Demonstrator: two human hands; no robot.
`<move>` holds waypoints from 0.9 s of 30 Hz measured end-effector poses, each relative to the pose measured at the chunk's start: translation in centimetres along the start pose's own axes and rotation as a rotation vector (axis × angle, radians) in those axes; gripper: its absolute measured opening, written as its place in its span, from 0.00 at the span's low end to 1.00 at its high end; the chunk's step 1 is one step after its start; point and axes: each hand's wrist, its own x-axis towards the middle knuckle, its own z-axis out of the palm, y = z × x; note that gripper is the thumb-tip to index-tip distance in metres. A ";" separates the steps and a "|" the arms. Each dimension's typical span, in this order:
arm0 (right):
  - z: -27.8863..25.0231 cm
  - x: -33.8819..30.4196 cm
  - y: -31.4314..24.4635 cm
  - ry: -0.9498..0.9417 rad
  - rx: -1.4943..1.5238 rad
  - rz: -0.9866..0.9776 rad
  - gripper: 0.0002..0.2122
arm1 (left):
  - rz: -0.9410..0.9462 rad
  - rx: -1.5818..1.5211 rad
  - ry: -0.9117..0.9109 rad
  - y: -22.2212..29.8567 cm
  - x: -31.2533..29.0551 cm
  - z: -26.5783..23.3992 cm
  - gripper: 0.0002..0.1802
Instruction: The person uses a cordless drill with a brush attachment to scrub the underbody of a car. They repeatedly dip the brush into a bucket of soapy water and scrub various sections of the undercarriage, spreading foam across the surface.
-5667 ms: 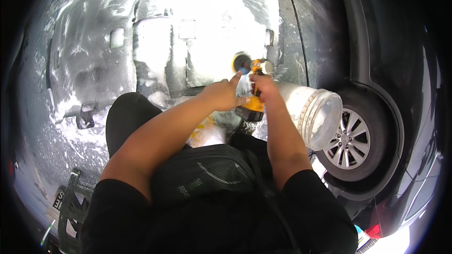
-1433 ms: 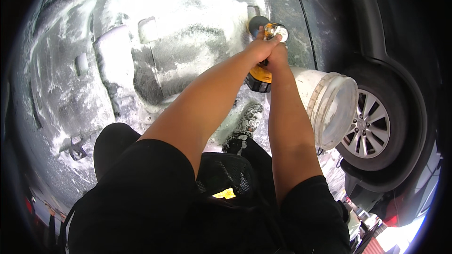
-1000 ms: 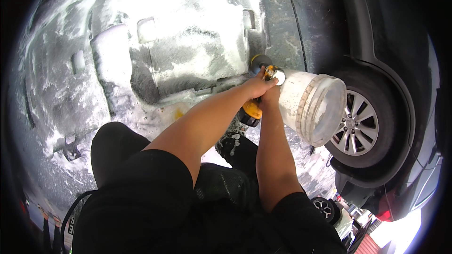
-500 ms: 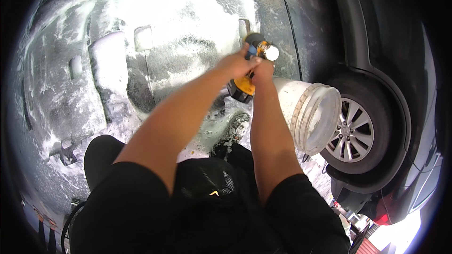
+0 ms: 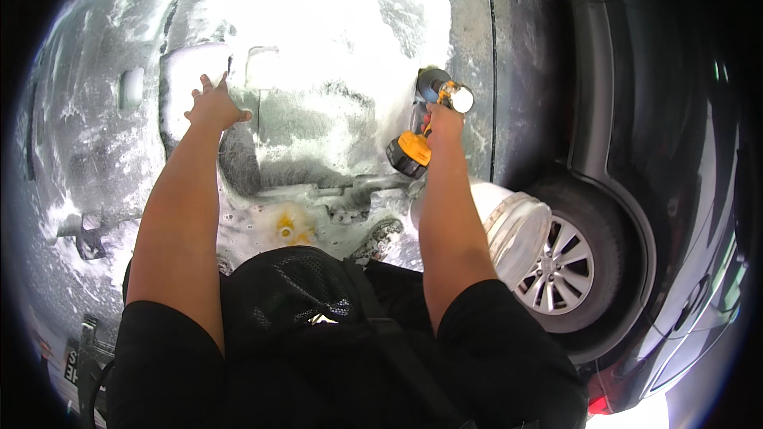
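My right hand [image 5: 446,124] grips the handle of a yellow and black cordless drill [image 5: 415,145]. A dark round attachment [image 5: 432,84] on its front end rests at the right edge of a grey moulded car carpet [image 5: 306,123], beside a cut-out in it. White foam covers much of the carpet. My left hand [image 5: 211,106] has its fingers spread over the carpet's left half, near a large foam-filled opening [image 5: 191,63]. Whether its palm presses on the carpet, I cannot tell.
A white bucket [image 5: 509,222] lies on its side right of my right forearm. Behind it is the wheel [image 5: 563,264] of a dark parked car [image 5: 683,135]. Suds with a yellowish patch [image 5: 291,225] lie on the wet ground just ahead of my body.
My left hand has left the drill and moved left over the carpet, fingers now spread. My right hand keeps the drill at nearly the same spot. The view has shifted slightly.
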 end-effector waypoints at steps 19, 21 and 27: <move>3.8 8.4 -9.2 -0.153 0.020 -0.047 0.05 | 0.004 -0.040 0.042 0.1 0.7 0.6 0.64; 5.2 8.8 -10.8 -0.196 -0.008 -0.068 0.07 | 0.004 -0.031 0.046 0.0 0.4 0.8 0.64; 11.5 10.9 -16.6 -0.300 -0.078 -0.173 0.08 | 0.025 0.019 0.059 -0.3 1.3 1.2 0.64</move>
